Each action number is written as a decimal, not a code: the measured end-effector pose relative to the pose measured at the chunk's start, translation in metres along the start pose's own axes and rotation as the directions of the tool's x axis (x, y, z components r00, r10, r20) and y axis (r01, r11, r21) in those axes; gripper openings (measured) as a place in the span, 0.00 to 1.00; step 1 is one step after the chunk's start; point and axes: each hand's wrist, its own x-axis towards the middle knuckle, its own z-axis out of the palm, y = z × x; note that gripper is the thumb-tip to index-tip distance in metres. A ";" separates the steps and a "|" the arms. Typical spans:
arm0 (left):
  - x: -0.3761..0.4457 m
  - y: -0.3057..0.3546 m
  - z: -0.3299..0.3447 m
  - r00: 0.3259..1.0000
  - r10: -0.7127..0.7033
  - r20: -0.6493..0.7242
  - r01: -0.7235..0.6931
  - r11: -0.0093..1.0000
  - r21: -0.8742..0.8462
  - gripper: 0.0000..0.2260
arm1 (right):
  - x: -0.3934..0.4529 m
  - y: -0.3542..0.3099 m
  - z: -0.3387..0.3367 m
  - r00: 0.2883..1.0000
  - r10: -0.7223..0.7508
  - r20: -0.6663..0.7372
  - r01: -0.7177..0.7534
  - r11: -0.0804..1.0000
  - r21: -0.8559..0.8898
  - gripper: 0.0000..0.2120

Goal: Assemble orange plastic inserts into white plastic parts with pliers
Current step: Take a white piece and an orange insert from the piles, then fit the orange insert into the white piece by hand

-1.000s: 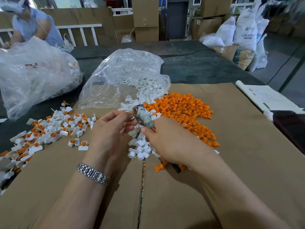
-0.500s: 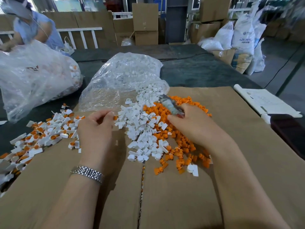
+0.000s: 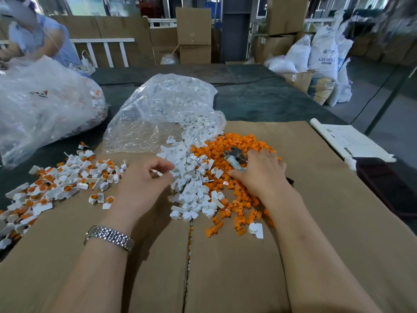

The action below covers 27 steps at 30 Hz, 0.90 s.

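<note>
A heap of white plastic parts [image 3: 194,177] lies mid-table on the cardboard sheet [image 3: 327,199], with a heap of orange inserts [image 3: 239,143] against its right side. My right hand [image 3: 261,172] rests on the orange heap, holding the pliers [image 3: 235,158], whose metal jaws stick out to the left above my fingers. My left hand [image 3: 144,184] is at the left edge of the white heap, thumb and fingers loosely curled and pinching among the white parts; whether it holds one I cannot tell. Assembled white-and-orange pieces [image 3: 67,179] are spread out at the left.
A clear bag of white parts [image 3: 167,105] lies open behind the heaps. A bigger clear bag [image 3: 40,105] sits at far left, with another person [image 3: 38,39] behind it. Rolled paper [image 3: 347,138] and a dark object [image 3: 392,186] lie at the right edge.
My hands, joined over the white heap a second ago, have parted: the right went right onto the orange inserts with the pliers, the left went to the white heap's left edge.
</note>
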 end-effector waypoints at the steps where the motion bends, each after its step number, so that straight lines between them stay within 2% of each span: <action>1: 0.000 -0.001 0.001 1.000 0.008 0.020 -0.008 1.000 0.015 0.08 | 0.000 -0.001 0.000 1.000 -0.013 -0.008 0.013 1.000 0.016 0.29; 5: 0.002 -0.006 0.009 0.996 0.065 0.055 -0.073 0.982 0.172 0.11 | 0.000 -0.006 -0.004 0.977 -0.152 -0.149 0.167 0.981 0.094 0.14; 7: 0.003 -0.008 0.013 0.993 0.076 0.088 -0.092 0.975 0.203 0.14 | -0.004 -0.011 -0.005 0.965 -0.227 -0.135 0.235 0.971 0.049 0.09; 11: 0.005 -0.012 0.017 0.989 0.080 0.121 -0.106 0.969 0.223 0.13 | -0.010 -0.021 0.003 0.949 -0.312 -0.051 0.304 0.945 -0.118 0.10; 17: 0.007 -0.014 0.016 0.991 0.058 0.118 -0.083 0.971 0.222 0.09 | -0.011 -0.019 0.003 0.933 -0.358 -0.030 0.355 0.932 -0.073 0.07; 20: 0.007 -0.014 0.015 0.994 0.051 0.098 -0.073 0.969 0.235 0.05 | -0.011 -0.018 0.001 0.943 -0.326 -0.062 0.327 0.945 0.004 0.10; 23: 0.006 -0.014 0.014 0.995 0.031 0.093 -0.049 0.981 0.189 0.07 | -0.007 -0.017 -0.003 0.953 -0.284 -0.106 0.295 0.948 0.117 0.10; 27: 0.005 -0.015 0.014 0.989 0.071 0.133 -0.100 0.968 0.231 0.05 | -0.005 -0.018 -0.004 0.958 -0.249 -0.144 0.276 0.938 0.210 0.07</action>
